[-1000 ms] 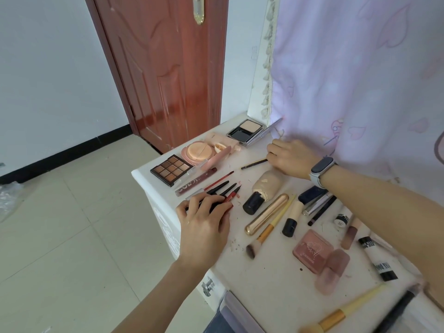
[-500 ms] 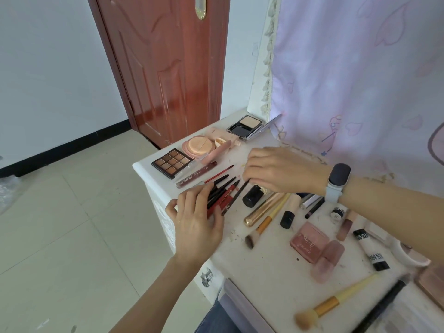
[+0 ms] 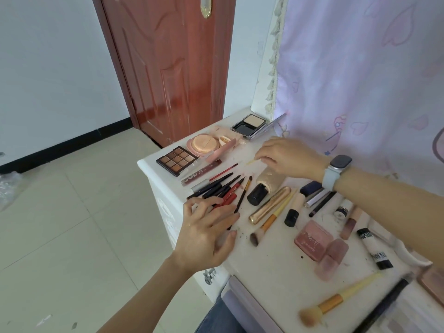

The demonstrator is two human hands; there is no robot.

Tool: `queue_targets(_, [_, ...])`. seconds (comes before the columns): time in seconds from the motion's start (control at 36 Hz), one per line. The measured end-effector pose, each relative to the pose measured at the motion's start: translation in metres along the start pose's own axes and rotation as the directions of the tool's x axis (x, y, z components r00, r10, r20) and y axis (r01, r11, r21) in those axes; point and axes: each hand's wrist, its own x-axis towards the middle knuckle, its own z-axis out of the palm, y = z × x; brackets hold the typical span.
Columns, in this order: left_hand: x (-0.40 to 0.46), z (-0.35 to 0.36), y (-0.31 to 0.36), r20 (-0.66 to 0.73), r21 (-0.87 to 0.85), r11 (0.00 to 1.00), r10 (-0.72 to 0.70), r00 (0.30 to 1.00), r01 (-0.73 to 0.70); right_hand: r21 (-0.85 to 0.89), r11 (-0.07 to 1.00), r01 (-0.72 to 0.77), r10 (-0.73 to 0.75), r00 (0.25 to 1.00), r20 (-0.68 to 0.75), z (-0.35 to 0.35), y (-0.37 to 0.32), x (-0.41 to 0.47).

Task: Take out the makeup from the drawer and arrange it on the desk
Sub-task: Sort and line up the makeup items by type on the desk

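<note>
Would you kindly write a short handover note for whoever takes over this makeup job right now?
Left hand: open, fingers spread on the near ends of the pencils at the desk edge.
Right hand: pinching a thin yellow stick above the foundation bottle.
Done: palette, compacts, tubes and brushes are out on the desk.
Left: place the stick, straighten the pencils. Drawer contents cannot be seen.

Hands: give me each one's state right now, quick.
Left hand: open, fingers spread, fingertips on the pencils.
Right hand: pinching a thin yellowish stick.
</note>
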Motion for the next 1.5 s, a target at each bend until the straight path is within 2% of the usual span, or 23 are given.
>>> queue_targets(0.11, [-0.004, 0.000, -0.004, -0.005, 0.016, 1.000, -0.016, 1.000, 0.016, -0.178, 0.979, -0.103, 0.119, 0.989, 0.083, 0.015, 0.027, 0.006])
queue_targets(0.22, [-0.004, -0.004, -0.007, -0.013, 0.042, 0.999, 0.008, 1.000, -0.008, -0.192, 0.973, -0.126, 0.142, 0.987, 0.074, 0.025, 0.043, 0.015])
queue_targets(0.42, [0.002, -0.010, -0.009, 0.057, 0.039, 0.993, 0.107, 0.993, -0.109, -0.266, 0.961, -0.074, 0.108, 0.988, 0.113, 0.024, 0.055, 0.023])
queue_targets(0.56, [0.003, -0.011, -0.010, 0.045, 0.052, 0.995, 0.079, 0.996, -0.081, -0.365, 0.931, 0.013, 0.039, 0.990, 0.134, 0.024, 0.055, 0.019])
queue_targets(0.67, [-0.001, -0.011, -0.009, 0.056, 0.057, 0.996, 0.068, 0.996, -0.071, -0.362, 0.932, -0.018, 0.055, 0.994, 0.094, 0.013, 0.058, 0.008])
queue_targets(0.75, [-0.006, -0.009, -0.006, 0.059, 0.066, 0.997, 0.046, 0.997, -0.050, -0.253, 0.965, -0.072, 0.064, 0.997, -0.039, 0.000, 0.054, -0.003])
queue_targets(0.83, [-0.011, -0.008, -0.003, 0.036, 0.066, 0.998, 0.016, 0.999, -0.018, -0.192, 0.981, 0.018, -0.060, 0.975, -0.215, -0.015, 0.033, -0.017])
queue_targets(0.89, [-0.015, -0.008, -0.002, 0.015, 0.072, 0.997, -0.009, 1.000, 0.008, -0.188, 0.974, 0.124, -0.172, 0.949, -0.266, -0.021, 0.011, -0.026])
queue_targets(1.06, [-0.023, -0.014, 0.002, -0.057, 0.058, 0.988, -0.141, 0.988, 0.144, -0.273, 0.878, 0.392, -0.443, 0.882, -0.160, -0.018, -0.045, -0.041])
queue_targets(1.19, [-0.025, -0.020, 0.006, -0.108, 0.036, 0.977, -0.206, 0.973, 0.211, -0.278, 0.851, 0.446, -0.498, 0.853, -0.157, -0.007, -0.071, -0.041])
queue_targets(1.39, [-0.022, -0.025, 0.014, -0.202, 0.042, 0.994, -0.095, 0.975, 0.105, -0.212, 0.861, 0.462, -0.502, 0.839, -0.210, 0.001, -0.092, -0.040])
queue_targets(1.5, [-0.023, -0.026, 0.018, -0.241, 0.040, 0.988, -0.134, 0.961, 0.148, -0.252, 0.858, 0.447, -0.500, 0.840, -0.211, 0.005, -0.095, -0.042])
